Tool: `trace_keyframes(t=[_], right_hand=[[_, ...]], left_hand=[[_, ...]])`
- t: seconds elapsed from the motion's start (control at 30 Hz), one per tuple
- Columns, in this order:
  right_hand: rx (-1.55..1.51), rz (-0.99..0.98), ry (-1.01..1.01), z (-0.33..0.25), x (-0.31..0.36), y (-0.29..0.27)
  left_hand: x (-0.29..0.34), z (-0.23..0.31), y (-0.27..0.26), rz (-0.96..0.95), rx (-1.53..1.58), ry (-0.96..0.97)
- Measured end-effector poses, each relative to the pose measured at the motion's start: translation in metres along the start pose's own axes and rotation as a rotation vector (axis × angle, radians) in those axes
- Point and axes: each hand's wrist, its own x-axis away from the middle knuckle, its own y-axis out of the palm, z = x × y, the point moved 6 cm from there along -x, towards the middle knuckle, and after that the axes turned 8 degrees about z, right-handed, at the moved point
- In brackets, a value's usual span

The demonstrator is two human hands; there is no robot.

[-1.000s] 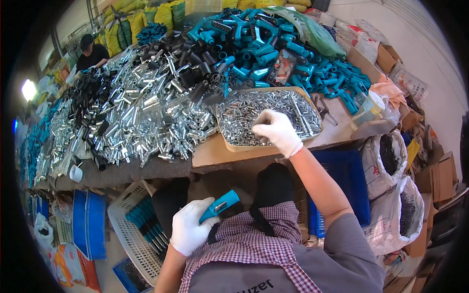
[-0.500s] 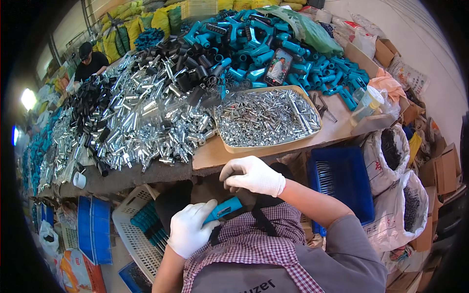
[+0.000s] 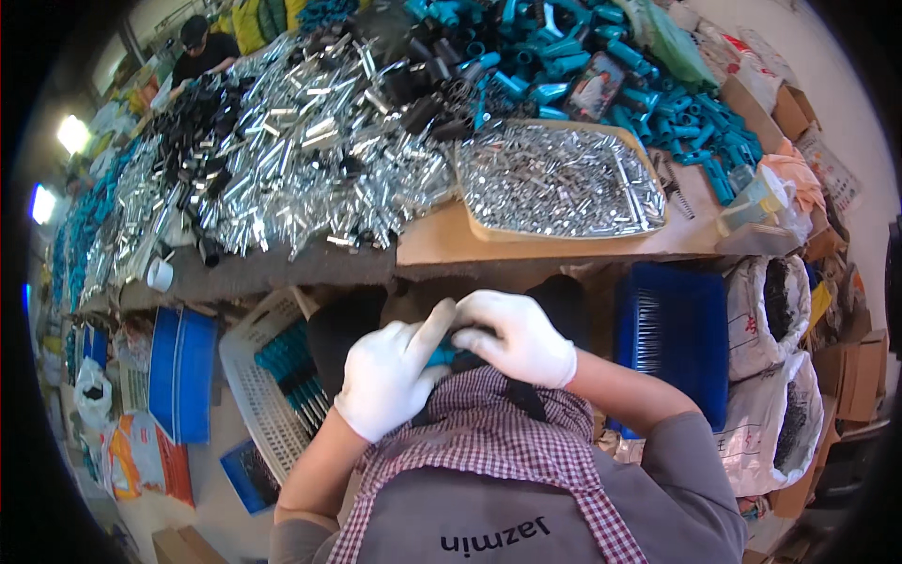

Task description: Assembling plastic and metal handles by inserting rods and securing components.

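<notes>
Close to my lap, in front of the checked apron (image 3: pixel 498 414), my left hand (image 3: pixel 390 376) in a white glove is closed around a teal plastic tool housing (image 3: pixel 442 355). Most of that housing is covered by the gloves; only a small teal patch shows. My right hand (image 3: pixel 517 338), also gloved, meets the left at the far end of the housing. Its fingers are bent inward, and whatever they pinch is hidden. Beyond the hands, on the bench, sits a cream tray (image 3: pixel 526 235) full of small metal parts.
Heaps of shiny metal tubes (image 3: pixel 310 160) and teal housings (image 3: pixel 700 127) cover the bench. Below stand a white crate (image 3: pixel 246 376) of teal-handled pieces, a blue bin (image 3: pixel 686 376) with metal rods, and white sacks (image 3: pixel 742 451). Another person (image 3: pixel 202 56) is at the far left.
My right hand has come down and left to meet the left hand at the housing. The left hand has moved up slightly, and the view has shifted, with the bench sitting higher.
</notes>
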Motion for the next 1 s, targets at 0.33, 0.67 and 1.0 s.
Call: trace_keyframes(t=[0.33, 0.67, 1.0], right_hand=[[-0.116, -0.107, 0.125, 0.012, -0.006, -0.006], [0.155, -0.064, -0.217, 0.007, -0.003, -0.011], [0.432, -0.143, -0.577, -0.002, 0.003, -0.017]], left_hand=[[-0.007, -0.005, 0.001, -0.004, -0.003, 0.046], [-0.019, -0.005, 0.007, -0.001, -0.012, 0.031], [-0.006, -0.005, 0.023, 0.030, 0.455, -0.416]])
